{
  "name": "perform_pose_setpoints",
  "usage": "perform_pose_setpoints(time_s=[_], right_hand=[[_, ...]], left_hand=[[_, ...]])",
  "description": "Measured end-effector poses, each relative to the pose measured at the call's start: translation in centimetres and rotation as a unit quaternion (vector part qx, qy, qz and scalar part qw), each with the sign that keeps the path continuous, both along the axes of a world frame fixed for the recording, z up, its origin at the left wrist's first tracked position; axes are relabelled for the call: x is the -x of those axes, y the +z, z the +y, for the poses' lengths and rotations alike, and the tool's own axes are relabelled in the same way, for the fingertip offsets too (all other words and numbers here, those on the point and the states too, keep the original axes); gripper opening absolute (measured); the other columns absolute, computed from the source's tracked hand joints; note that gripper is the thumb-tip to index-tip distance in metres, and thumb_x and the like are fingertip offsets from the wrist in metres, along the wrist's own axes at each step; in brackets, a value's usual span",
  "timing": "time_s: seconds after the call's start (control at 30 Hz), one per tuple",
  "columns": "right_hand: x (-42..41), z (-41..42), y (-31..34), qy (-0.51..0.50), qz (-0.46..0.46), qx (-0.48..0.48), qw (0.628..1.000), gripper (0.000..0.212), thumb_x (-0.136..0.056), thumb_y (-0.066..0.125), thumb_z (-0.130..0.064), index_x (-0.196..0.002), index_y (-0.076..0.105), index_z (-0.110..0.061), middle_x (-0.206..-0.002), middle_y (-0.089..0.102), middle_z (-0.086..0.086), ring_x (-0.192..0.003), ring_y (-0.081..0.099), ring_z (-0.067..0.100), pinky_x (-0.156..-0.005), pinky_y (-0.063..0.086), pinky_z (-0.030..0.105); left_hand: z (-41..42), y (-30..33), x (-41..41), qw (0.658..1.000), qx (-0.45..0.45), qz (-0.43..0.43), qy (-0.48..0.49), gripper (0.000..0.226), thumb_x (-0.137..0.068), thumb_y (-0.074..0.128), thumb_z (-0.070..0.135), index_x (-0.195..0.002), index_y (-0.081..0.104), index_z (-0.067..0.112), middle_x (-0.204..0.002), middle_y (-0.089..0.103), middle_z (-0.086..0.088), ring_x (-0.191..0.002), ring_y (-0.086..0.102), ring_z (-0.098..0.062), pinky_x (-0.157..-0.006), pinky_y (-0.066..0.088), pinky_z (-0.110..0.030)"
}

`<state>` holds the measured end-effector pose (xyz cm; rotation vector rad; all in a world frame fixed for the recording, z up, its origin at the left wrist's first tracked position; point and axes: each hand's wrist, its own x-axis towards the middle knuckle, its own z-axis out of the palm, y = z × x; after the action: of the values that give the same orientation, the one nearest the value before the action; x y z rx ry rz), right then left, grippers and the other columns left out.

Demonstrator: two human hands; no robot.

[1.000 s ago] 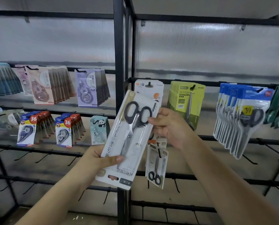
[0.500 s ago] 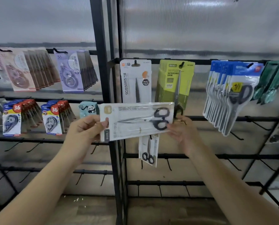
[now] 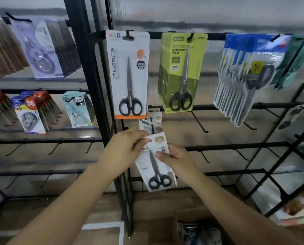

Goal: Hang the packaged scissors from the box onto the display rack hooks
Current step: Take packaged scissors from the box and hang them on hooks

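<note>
The fingers of the left hand curl over the top left corner of a white packaged scissors card, while the right hand pinches its right edge with the thumb on the front; both have a firm hold. The card hangs upright, black handles down, just below the orange-edged white scissors pack and in front of a few matching cards on a hook. Behind stands a black wire display rack against a translucent ribbed panel, with a wooden floor below. Half a second ago the card lay sideways at the height of that white pack's lower half; now it is turned upright and lower, and the view has tipped down. Right of the white pack hang green scissors packs, then blue-topped ones; left of it hang correction tape packs. Well below it, an open cardboard box shows at the bottom edge, its contents blurred.
</note>
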<state>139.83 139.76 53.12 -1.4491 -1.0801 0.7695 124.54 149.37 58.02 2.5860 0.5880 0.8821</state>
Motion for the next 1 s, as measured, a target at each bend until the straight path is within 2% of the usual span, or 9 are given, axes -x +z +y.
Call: perform_pose_setpoints(time_s=[0.1,0.2,0.27,0.4,0.53,0.67,0.77,0.87,1.0], right_hand=[[-0.6,0.7,-1.6,-0.049,0.005,0.026,0.998,0.021,-0.091,0.06,-0.013,-0.083,0.065,-0.032,-0.08,0.071,-0.017,-0.083,0.065,0.004,-0.081,0.049,0.031],[-1.4,1.8,-2.8,-0.083,0.022,0.036,0.996,0.019,-0.092,0.058,-0.012,-0.084,0.066,-0.027,-0.078,0.069,-0.015,-0.077,0.063,0.001,-0.072,0.047,0.018],[-1.6,2.6,-3.1,-0.09,0.014,0.047,0.995,0.011,-0.092,0.058,-0.013,-0.089,0.066,-0.02,-0.08,0.066,-0.015,-0.073,0.059,-0.004,-0.063,0.042,0.008],[-1.8,4.0,-4.0,-0.113,0.023,0.082,0.99,0.011,-0.092,0.057,-0.013,-0.097,0.067,-0.012,-0.082,0.065,-0.01,-0.076,0.059,0.004,-0.066,0.044,0.015],[-2.2,4.3,-4.6,-0.152,0.08,0.094,0.981,0.02,-0.094,0.054,-0.015,-0.109,0.067,-0.009,-0.104,0.07,0.005,-0.097,0.065,0.021,-0.091,0.051,0.036],[-2.5,5.2,-4.9,-0.148,0.027,0.091,0.984,0.02,-0.093,0.055,-0.023,-0.103,0.069,-0.011,-0.099,0.071,0.007,-0.096,0.065,0.027,-0.093,0.049,0.048],[-2.6,5.7,-5.1,-0.156,0.019,0.09,0.983,0.02,-0.093,0.055,-0.024,-0.103,0.068,-0.012,-0.097,0.07,0.01,-0.095,0.064,0.03,-0.092,0.051,0.044],[-2.8,5.9,-5.4,-0.16,0.02,0.096,0.982,0.022,-0.094,0.055,-0.024,-0.102,0.068,-0.009,-0.094,0.069,0.011,-0.084,0.063,0.022,-0.084,0.05,0.034],[-2.9,7.6,-5.2,-0.183,-0.009,0.111,0.977,0.032,-0.094,0.053,-0.026,-0.074,0.054,-0.001,-0.064,0.049,0.005,-0.063,0.045,0.013,-0.063,0.037,0.028]], left_hand=[[0.4,-1.0,-0.5,0.988,-0.088,0.11,0.057,0.031,-0.094,0.047,0.032,-0.113,0.066,0.016,-0.097,0.067,-0.003,-0.091,0.063,-0.026,-0.071,0.052,-0.038],[0.9,-1.9,-1.1,0.968,-0.07,0.216,0.109,0.042,-0.099,0.039,0.036,-0.139,0.045,0.023,-0.131,0.055,0.002,-0.119,0.049,-0.021,-0.09,0.046,-0.033],[1.1,-2.5,-1.2,0.964,-0.061,0.229,0.117,0.044,-0.099,0.039,0.034,-0.141,0.04,0.023,-0.136,0.051,0.001,-0.123,0.047,-0.021,-0.094,0.047,-0.035],[2.0,-3.9,-1.4,0.972,-0.064,0.19,0.125,0.038,-0.096,0.046,0.025,-0.133,0.052,0.016,-0.126,0.06,-0.005,-0.114,0.055,-0.026,-0.087,0.052,-0.04],[2.6,-5.0,-1.7,0.983,-0.057,0.147,0.09,0.022,-0.09,0.056,0.014,-0.106,0.07,0.01,-0.102,0.07,-0.009,-0.092,0.064,-0.031,-0.073,0.056,-0.043],[2.8,-5.9,-2.2,0.984,-0.062,0.15,0.074,0.016,-0.088,0.056,0.012,-0.093,0.07,0.008,-0.088,0.069,-0.009,-0.081,0.064,-0.03,-0.062,0.055,-0.039],[2.8,-6.5,-2.4,0.986,-0.055,0.145,0.064,0.017,-0.088,0.055,0.014,-0.091,0.07,0.008,-0.09,0.069,-0.008,-0.079,0.066,-0.027,-0.061,0.056,-0.038],[3.3,-6.9,-2.6,0.987,-0.045,0.146,0.058,0.029,-0.088,0.044,0.02,-0.092,0.07,0.009,-0.094,0.07,-0.007,-0.08,0.067,-0.026,-0.062,0.057,-0.04],[3.9,-7.2,-3.2,0.988,-0.036,0.144,0.051,0.025,-0.086,0.044,0.018,-0.082,0.067,0.011,-0.082,0.067,-0.006,-0.068,0.065,-0.028,-0.056,0.055,-0.04]])
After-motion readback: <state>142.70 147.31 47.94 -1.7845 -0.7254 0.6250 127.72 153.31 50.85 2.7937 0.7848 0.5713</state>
